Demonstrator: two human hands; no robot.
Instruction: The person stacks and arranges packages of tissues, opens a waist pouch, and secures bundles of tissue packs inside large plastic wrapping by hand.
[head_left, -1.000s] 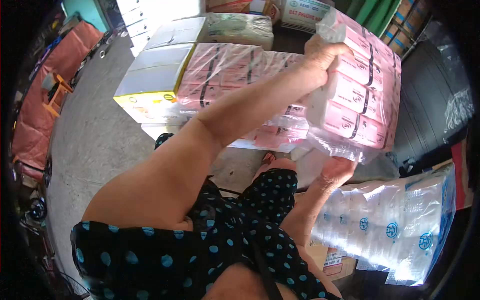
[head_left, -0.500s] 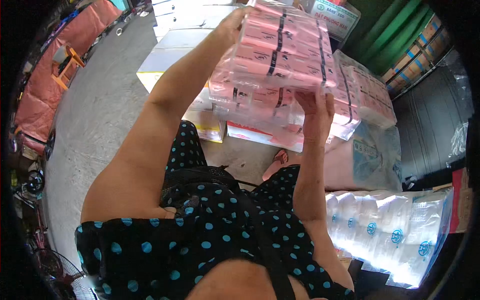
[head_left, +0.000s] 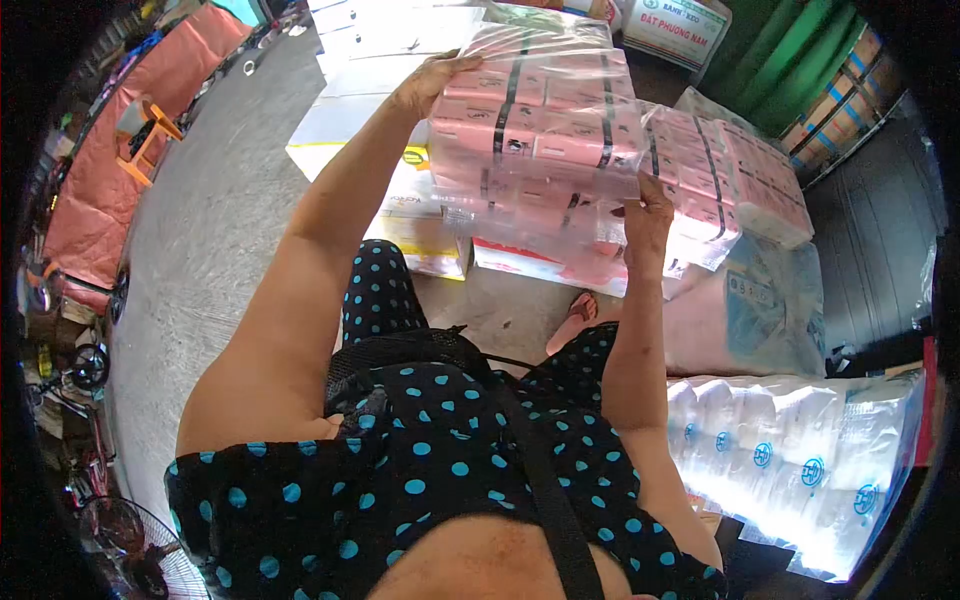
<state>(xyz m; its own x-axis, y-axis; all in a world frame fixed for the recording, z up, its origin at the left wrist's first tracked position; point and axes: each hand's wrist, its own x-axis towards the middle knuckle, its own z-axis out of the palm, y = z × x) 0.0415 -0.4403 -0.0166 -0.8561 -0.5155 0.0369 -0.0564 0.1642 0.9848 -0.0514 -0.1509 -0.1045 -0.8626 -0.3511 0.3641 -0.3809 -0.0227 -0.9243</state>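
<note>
A plastic-wrapped pack of pink packets with black bands point(head_left: 545, 105) is between my hands, on top of other pink packs. At its upper left corner, my left hand point(head_left: 435, 82) grips the wrap. My right hand point(head_left: 648, 208) is at the lower right corner, its fingers curled on the clear plastic. Right of it lie another pink pack point(head_left: 695, 165) and a further one point(head_left: 765, 185). What supports the held pack underneath is hidden by loose plastic.
White boxes point(head_left: 345, 115) stand at the left of the packs. Clear bags of white rolls point(head_left: 790, 440) lie at lower right, beside a large wrapped bundle point(head_left: 740, 310). A fan point(head_left: 135, 545) is at lower left, an orange stool point(head_left: 150, 145) at upper left.
The pink pack has moved from the right side leftward and down onto the stack, both hands with it. The view has turned, showing the packs at the right.
</note>
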